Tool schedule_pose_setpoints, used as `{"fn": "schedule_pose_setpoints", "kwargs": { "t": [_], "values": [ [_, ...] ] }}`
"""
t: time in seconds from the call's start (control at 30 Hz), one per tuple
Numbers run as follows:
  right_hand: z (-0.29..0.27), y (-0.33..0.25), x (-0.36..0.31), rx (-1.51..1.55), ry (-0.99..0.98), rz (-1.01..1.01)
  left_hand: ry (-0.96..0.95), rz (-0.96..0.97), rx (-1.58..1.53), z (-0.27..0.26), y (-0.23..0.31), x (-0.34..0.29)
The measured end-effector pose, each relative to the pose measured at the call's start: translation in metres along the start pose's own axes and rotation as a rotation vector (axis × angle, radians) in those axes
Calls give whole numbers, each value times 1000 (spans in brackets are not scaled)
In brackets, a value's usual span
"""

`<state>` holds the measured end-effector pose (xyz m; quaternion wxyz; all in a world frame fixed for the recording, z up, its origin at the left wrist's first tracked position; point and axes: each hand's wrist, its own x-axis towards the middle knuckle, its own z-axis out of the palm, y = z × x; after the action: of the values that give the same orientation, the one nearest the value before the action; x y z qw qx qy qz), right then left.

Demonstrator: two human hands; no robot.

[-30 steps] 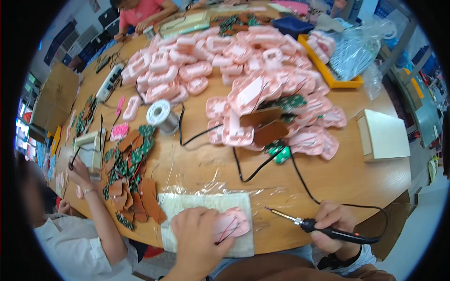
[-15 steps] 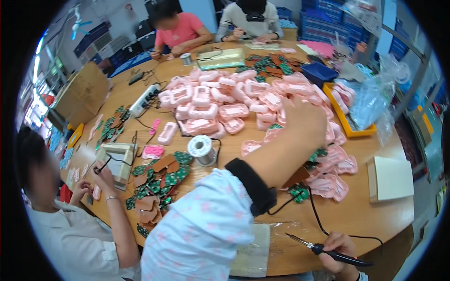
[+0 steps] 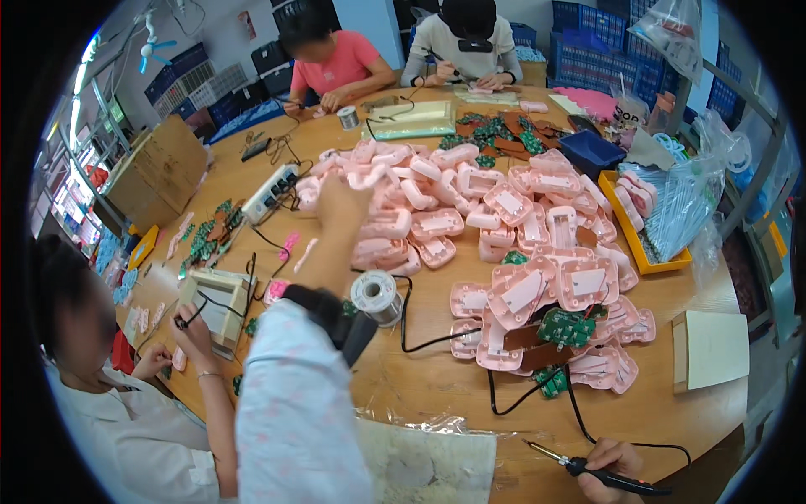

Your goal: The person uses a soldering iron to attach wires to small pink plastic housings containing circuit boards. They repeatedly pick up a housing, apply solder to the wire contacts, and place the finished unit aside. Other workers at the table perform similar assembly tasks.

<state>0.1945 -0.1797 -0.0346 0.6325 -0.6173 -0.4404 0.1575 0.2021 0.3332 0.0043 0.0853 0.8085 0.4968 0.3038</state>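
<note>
My left hand [image 3: 342,204], on an outstretched arm, reaches to the left part of a big heap of pink plastic casings [image 3: 437,223]. Its fingers are blurred and partly hidden, so whether it grips one I cannot make out. At the lower right, my right hand [image 3: 613,467] holds a soldering iron [image 3: 640,485] by its black handle, the metal tip pointing left over the table. Beyond that tip lie opened pink casings [image 3: 520,294] with green circuit boards [image 3: 567,328] and brown pieces among them.
A solder wire spool [image 3: 376,298] stands mid-table, near my forearm. Black cords [image 3: 437,340] cross the wood. A pale mat [image 3: 428,470] lies in front. Co-workers sit left [image 3: 126,403] and across [image 3: 344,67]. A yellow tray [image 3: 646,260] and cream block [image 3: 712,351] are right.
My left hand has swung from the right side of the pink heap to its left side, uncovering the opened casings and boards. The right hand keeps hold of the soldering iron.
</note>
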Motion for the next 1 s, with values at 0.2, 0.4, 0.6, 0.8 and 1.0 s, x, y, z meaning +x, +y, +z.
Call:
{"fn": "schedule_pose_setpoints", "kwargs": {
  "t": [0.2, 0.4, 0.6, 0.8, 1.0],
  "values": [
    [-10, 12, -9, -46, 83, -22, 13, 886, -113, -130, 1, -199],
    [-9, 5, -19, -37, 75, -32, -332, 1037, -260, -160, -40, -347],
    [-1, -2, -20, -65, 21, -93, -305, 863, -230, -152, -37, -371],
    [7, -6, -26, -15, 81, -30, -371, 861, -217, -149, -35, -376],
    [6, -6, -14, -69, 39, -60, -443, 887, -202, -147, -33, -355]
  ]
}}
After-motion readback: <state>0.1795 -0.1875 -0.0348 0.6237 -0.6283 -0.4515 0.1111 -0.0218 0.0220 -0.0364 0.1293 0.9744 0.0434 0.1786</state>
